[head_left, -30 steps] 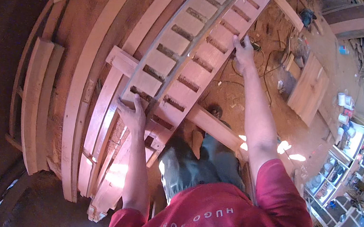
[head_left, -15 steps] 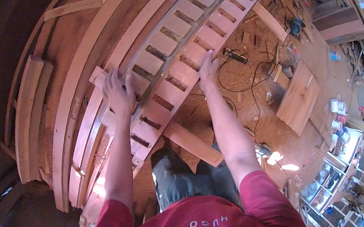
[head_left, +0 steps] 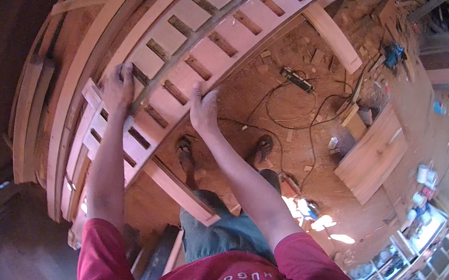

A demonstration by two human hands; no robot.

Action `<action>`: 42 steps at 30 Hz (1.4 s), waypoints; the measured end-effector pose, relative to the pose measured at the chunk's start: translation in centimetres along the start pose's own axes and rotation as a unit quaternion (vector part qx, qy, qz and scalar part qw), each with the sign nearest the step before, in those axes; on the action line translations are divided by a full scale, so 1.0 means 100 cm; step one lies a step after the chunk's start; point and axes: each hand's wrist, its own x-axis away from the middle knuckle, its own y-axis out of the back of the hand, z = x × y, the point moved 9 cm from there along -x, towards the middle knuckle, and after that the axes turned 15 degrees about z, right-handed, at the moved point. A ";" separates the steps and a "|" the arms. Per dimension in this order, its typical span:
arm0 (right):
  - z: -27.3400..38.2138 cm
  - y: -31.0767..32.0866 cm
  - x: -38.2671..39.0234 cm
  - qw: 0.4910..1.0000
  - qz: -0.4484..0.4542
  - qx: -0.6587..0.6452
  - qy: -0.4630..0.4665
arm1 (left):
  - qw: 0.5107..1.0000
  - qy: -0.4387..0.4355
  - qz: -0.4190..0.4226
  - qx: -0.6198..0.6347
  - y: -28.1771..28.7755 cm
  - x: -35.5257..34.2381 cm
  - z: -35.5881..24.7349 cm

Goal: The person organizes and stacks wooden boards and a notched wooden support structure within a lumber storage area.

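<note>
Two long wooden boards lie side by side, each cut with a row of rectangular slots. My left hand [head_left: 119, 90] has its fingers curled at the outer edge of the left slotted board [head_left: 169, 37], beside one of the slots. On the outer edge of the right slotted board [head_left: 186, 79], my right hand [head_left: 204, 112] has its thumb on top; its other fingers are partly hidden along the side. A narrow dark gap runs between the boards. Under their near end, a wooden crosspiece [head_left: 183, 193] sticks out to the right.
Long curved beams [head_left: 78, 74] stand at the left. Another crosspiece [head_left: 334, 36] juts out farther away. On the dusty floor lie a power strip [head_left: 297, 79], looping cables and a wide board [head_left: 373, 156]. Several tins [head_left: 424, 179] and a glazed wooden frame [head_left: 433, 276] are at the right.
My view has shifted along the boards. My left hand, earlier spread above the wood, now curls at the left board's edge. My right hand is closer to the boards' near end.
</note>
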 end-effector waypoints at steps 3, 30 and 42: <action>0.031 0.046 0.009 0.968 0.090 0.229 -0.060 | 0.999 0.014 -0.021 -0.046 -0.003 -0.001 -0.004; 0.198 0.147 -0.239 0.701 -0.022 0.672 0.241 | 0.993 0.095 -0.058 -0.030 -0.010 0.019 -0.052; 0.189 0.155 -0.245 0.751 -0.009 0.617 0.234 | 0.993 0.113 -0.006 -0.014 -0.011 0.017 -0.058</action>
